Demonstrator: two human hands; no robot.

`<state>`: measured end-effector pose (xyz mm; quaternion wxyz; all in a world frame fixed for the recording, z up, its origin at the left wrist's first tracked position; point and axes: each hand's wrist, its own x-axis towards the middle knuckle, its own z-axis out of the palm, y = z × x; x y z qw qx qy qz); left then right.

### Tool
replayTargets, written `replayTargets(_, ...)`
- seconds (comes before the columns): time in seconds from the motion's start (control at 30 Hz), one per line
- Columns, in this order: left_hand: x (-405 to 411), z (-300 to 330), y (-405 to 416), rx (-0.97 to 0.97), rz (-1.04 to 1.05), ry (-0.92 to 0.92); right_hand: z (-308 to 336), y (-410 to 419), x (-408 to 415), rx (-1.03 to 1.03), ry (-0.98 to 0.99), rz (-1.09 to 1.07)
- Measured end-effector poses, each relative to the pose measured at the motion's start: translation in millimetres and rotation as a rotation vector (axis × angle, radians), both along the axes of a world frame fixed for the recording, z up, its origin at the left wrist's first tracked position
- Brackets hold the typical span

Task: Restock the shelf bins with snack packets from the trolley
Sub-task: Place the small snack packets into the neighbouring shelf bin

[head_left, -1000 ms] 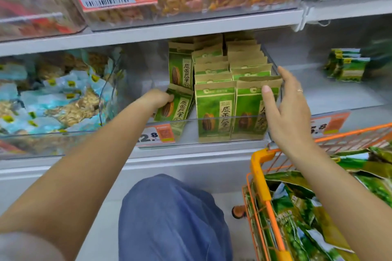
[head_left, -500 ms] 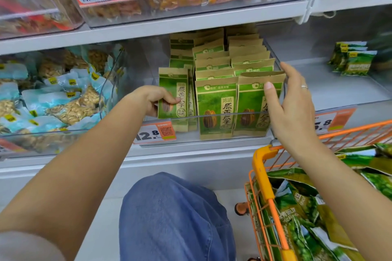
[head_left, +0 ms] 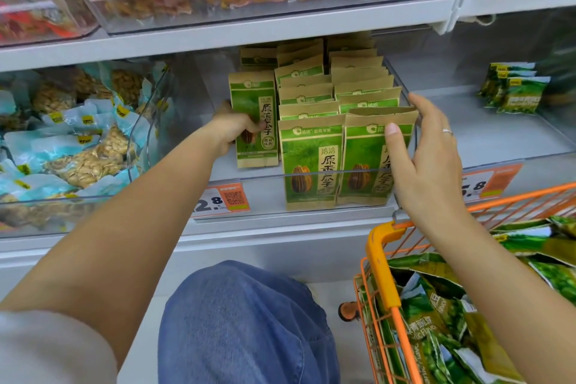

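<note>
Inside the clear shelf bin point(head_left: 311, 176), my left hand point(head_left: 232, 129) grips a green-and-tan sunflower seed packet point(head_left: 254, 117) and holds it upright at the left of the rows. Two rows of the same packets point(head_left: 311, 162) stand to its right, filling the bin front to back. My right hand point(head_left: 419, 159) rests with straight fingers against the front right packet point(head_left: 367, 162), thumb on its face and fingers along its right side. The orange trolley point(head_left: 381, 262) at lower right holds green pea snack packets point(head_left: 430, 318).
A bin of blue-wrapped nut packets point(head_left: 78, 146) sits to the left. Bins of nuts fill the shelf above point(head_left: 249, 25). A few green packets point(head_left: 514, 92) lie at the back of the right-hand shelf space. My knee in blue denim point(head_left: 243, 321) is below the shelf.
My left hand has lifted the leaning packet upright and moved it back beside the left row. My right hand stayed steady against the front right packet.
</note>
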<state>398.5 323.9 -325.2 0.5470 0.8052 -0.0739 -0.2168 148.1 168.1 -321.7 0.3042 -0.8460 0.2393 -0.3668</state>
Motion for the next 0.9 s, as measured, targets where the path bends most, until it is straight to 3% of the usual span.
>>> replayTargets(0.27, -4.6, 4.0, -29.8, -0.026, 0.176, -0.279, -1.7, -1.5, 1.1, 0.001, -0.003, -0.006)
replayTargets(0.53, 7.6, -10.6, -13.6, 0.005, -0.025, -0.005, -2.8, -1.6, 0.0, 0.005, -0.011, 0.004)
replayTargets(0.9, 13.1, -16.5, -31.4, 0.008, 0.101, -0.255, -1.9, -1.1, 1.1, 0.006, -0.014, -0.002)
